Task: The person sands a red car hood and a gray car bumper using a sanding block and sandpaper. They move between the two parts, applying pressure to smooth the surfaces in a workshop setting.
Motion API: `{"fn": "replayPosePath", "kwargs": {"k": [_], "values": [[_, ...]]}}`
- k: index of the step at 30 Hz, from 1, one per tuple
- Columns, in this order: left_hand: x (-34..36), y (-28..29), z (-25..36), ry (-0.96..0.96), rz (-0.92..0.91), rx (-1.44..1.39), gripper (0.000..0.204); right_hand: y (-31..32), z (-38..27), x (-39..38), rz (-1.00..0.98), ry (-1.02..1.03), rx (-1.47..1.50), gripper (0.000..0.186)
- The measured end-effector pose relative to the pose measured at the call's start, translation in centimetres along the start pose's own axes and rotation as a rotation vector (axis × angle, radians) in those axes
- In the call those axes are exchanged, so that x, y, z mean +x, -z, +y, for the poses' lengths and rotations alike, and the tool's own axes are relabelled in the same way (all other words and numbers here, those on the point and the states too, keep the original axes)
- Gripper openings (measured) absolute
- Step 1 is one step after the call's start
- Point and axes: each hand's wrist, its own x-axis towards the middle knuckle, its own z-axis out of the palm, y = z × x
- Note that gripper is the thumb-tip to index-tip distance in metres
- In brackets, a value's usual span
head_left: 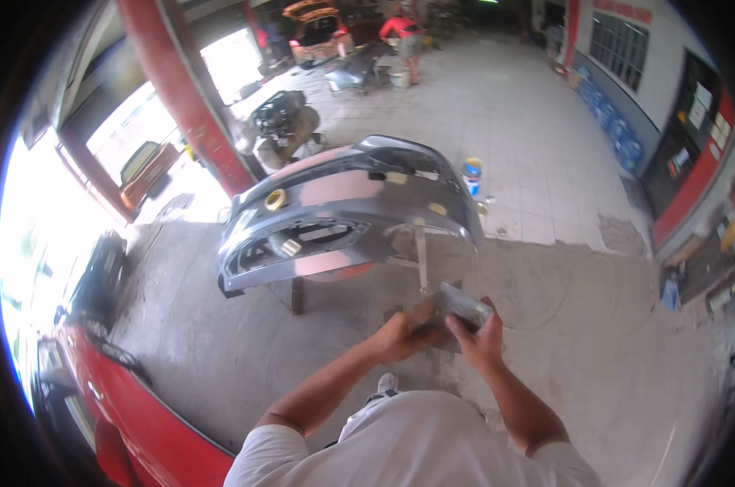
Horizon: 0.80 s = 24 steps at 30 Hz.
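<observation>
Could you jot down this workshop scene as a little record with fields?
Right hand: holding a grey flat piece
Left hand: at the piece's left side; exact grip unclear
Ahead: grey bumper with pinkish patches, raised off the floor
On bumper: yellow ring-shaped roll
Lower left: red car
Background: person in red top; blue bottles along right wall

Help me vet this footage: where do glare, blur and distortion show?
Head view: daylight washes out the far left; same view: corners go black, the red pillar slants; head again: the grey plate at the right hand looks soft, its details unclear.
</observation>
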Motion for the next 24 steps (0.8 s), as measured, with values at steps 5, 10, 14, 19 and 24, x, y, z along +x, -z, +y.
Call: {"fn": "replayPosePath", "kwargs": {"k": [5, 10, 14, 19, 24], "values": [[-1.1, -1.2, -0.8, -0.185, 0.288, -0.125, 0.025, -3.1, 1.1, -1.2, 0.095, -0.318, 0.527, 0.038], [-2.1, -1.7, 1.0, -0.044, 0.491, 0.061, 0.03, -5.0, 1.8, -2.5, 0.196, -0.469, 0.72, 0.046], [-3.6, 0.1, 1.0, -0.14, 0.323, 0.025, 0.031, -4.3, 2.3, -2.2, 0.106, -0.255, 0.338, 0.055], [-4.0, 0.5, -5.3, -0.145, 0.13, 0.113, 0.029, -3.7, 2.1, -1.9, -0.269, -0.221, 0.094, 0.065], [-3.6, 0.3, -2.4, -0.054, 0.758, -0.259, 0.023, -2.9, 5.3, -0.6, 0.059, -0.251, 0.318, 0.05]]}}
